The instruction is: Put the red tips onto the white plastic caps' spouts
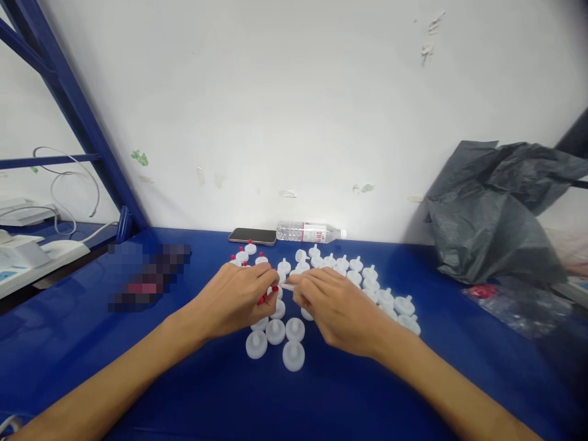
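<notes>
White cap (288, 286) at right hand's (328, 300) 9 o'clock, looks pinched in that grip. Left hand (239, 293): grip pressed together around small red tips (275, 288), exact hold hidden. Cap's probably light, stiff, slick plastic; take the rim, spare the thin stem.

Left hand (245, 295) has some little red pieces (262, 299) bunched in its fingers, and the right hand (328, 303) is right beside it, pinching a white piece (288, 286). Loads of white discs (293, 356) with stubby spouts around them on the blue surface (206, 380). Phone (252, 236) and a bottle (311, 232) lying by the wall (275, 110).
</notes>
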Motion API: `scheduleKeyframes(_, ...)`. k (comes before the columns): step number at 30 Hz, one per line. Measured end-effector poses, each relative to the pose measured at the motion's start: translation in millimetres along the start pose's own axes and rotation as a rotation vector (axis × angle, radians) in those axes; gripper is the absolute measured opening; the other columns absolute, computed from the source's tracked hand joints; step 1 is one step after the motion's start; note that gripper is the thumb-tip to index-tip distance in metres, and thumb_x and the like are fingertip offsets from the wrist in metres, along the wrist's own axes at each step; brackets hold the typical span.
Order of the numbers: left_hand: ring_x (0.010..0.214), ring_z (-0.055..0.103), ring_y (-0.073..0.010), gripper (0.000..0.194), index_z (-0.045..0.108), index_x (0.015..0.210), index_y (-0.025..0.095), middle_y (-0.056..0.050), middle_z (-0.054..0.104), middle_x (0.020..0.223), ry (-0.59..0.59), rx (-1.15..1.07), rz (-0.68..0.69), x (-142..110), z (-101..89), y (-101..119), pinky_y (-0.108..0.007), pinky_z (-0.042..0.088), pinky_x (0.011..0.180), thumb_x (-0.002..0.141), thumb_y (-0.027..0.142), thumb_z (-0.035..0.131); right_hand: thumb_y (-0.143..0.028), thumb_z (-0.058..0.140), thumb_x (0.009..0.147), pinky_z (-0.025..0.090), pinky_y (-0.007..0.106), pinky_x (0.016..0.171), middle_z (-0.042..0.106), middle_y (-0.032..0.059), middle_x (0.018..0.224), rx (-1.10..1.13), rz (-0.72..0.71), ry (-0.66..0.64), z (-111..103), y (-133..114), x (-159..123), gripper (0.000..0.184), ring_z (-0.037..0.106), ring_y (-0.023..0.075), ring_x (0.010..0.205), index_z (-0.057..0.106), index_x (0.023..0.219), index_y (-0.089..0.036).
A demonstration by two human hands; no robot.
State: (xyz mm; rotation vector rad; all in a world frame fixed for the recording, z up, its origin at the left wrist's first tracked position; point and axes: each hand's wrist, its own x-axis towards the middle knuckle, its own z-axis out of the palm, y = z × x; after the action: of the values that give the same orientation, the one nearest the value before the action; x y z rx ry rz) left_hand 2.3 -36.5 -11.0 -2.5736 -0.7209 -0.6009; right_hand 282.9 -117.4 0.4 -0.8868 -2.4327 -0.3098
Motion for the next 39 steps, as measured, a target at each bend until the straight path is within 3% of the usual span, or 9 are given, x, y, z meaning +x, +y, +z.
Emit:
scheduleKeyframes(6, 0.067, 0.073, -0.0237, 0.015, 0.068, 0.101, 0.029, 0.001, 0.074, 0.084, -0.054, -0.043, 0.017, 3.7, -12.4, 7.1, -0.038, 0.035, 0.060, 0.108, 0.016, 0.071, 0.002, 0.062, 0.105, 0.070, 0.042, 0.088, 0.087, 0.0033, 0.099, 0.000, 0.010, -0.068, 2.8, -6.7, 4.2, 0.034, 0.082, 0.0270, 0.088, 0.072, 0.113, -0.029)
scheduleKeyframes(11, 0.058, 0.059, -0.0201, 0.011, 0.068, 0.105, 0.029, 0.003, 0.071, 0.086, 0.054, -0.006, 0.029, -1.6, 11.7, 0.8, -0.039, 0.026, 0.058, 0.111, 0.021, 0.071, 0.003, 0.061, 0.101, 0.066, 0.040, 0.085, 0.084, 0.0025, 0.099, -0.017, 0.028, -0.093, 0.2, -6.2, 4.4, 0.035, 0.077, 0.0257, 0.084, 0.070, 0.113, -0.028)
scheduleKeyframes(15, 0.060, 0.063, -0.0196, 0.008, 0.071, 0.119, 0.029, 0.003, 0.074, 0.094, 0.118, 0.029, 0.059, -7.1, 28.0, -6.0, -0.039, 0.024, 0.059, 0.124, 0.024, 0.066, 0.003, 0.062, 0.099, 0.065, 0.040, 0.086, 0.085, 0.0033, 0.100, -0.036, 0.034, -0.055, -1.8, -2.7, 2.7, 0.035, 0.078, 0.0259, 0.086, 0.071, 0.115, -0.027)
scheduleKeyframes(19, 0.066, 0.069, -0.0211, 0.012, 0.070, 0.124, 0.029, 0.001, 0.076, 0.099, 0.038, 0.116, 0.091, -9.4, 25.5, -7.2, -0.040, 0.024, 0.059, 0.132, 0.023, 0.063, -0.001, 0.065, 0.107, 0.064, 0.041, 0.087, 0.086, 0.0035, 0.100, -0.072, 0.055, -0.071, -2.1, -1.6, 1.9, 0.029, 0.079, 0.0269, 0.087, 0.074, 0.119, -0.027)
scheduleKeyframes(26, 0.067, 0.070, -0.0151, 0.028, 0.082, 0.119, 0.031, 0.000, 0.078, 0.099, -0.119, 0.089, 0.146, -4.6, 6.3, -6.8, -0.037, 0.035, 0.053, 0.124, 0.013, 0.063, -0.004, 0.070, 0.109, 0.069, 0.040, 0.085, 0.084, 0.0021, 0.095, -0.117, 0.015, -0.082, 4.0, -2.7, 1.9, 0.029, 0.078, 0.0261, 0.082, 0.079, 0.126, -0.024)
scheduleKeyframes(29, 0.069, 0.072, -0.0098, 0.036, 0.087, 0.122, 0.034, 0.001, 0.082, 0.102, -0.098, 0.026, 0.127, -2.9, 5.7, -9.4, -0.034, 0.040, 0.055, 0.122, 0.012, 0.058, -0.004, 0.067, 0.115, 0.076, 0.041, 0.089, 0.087, 0.0040, 0.100, -0.097, -0.007, 0.003, 10.2, 0.4, -0.2, 0.026, 0.085, 0.0267, 0.090, 0.078, 0.124, -0.025)
scheduleKeyframes(33, 0.072, 0.076, -0.0095, 0.040, 0.088, 0.130, 0.034, 0.002, 0.085, 0.105, -0.037, -0.009, 0.061, -0.5, 0.0, -12.0, -0.031, 0.040, 0.055, 0.130, 0.016, 0.052, 0.001, 0.062, 0.114, 0.083, 0.044, 0.097, 0.093, 0.0104, 0.123, 0.011, -0.003, 0.118, 12.0, 4.8, -1.9, 0.032, 0.094, 0.0300, 0.125, 0.075, 0.124, -0.027)
scheduleKeyframes(36, 0.066, 0.071, -0.0123, 0.033, 0.085, 0.133, 0.030, 0.002, 0.084, 0.104, 0.004, 0.013, 0.087, 1.3, -5.7, -11.2, -0.031, 0.035, 0.052, 0.135, 0.019, 0.054, -0.001, 0.063, 0.116, 0.086, 0.045, 0.095, 0.094, 0.0125, 0.135, 0.057, 0.014, 0.200, 7.4, 4.6, -1.0, 0.031, 0.095, 0.0292, 0.125, 0.073, 0.123, -0.029)
scheduleKeyframes(39, 0.064, 0.066, -0.0149, 0.031, 0.082, 0.132, 0.028, 0.002, 0.080, 0.100, 0.066, 0.017, 0.111, 1.1, -3.0, -7.9, -0.031, 0.032, 0.051, 0.136, 0.017, 0.053, -0.004, 0.066, 0.120, 0.087, 0.047, 0.101, 0.096, 0.0101, 0.133, 0.065, -0.012, 0.259, 3.8, 3.2, 0.1, 0.029, 0.096, 0.0286, 0.124, 0.072, 0.120, -0.032)
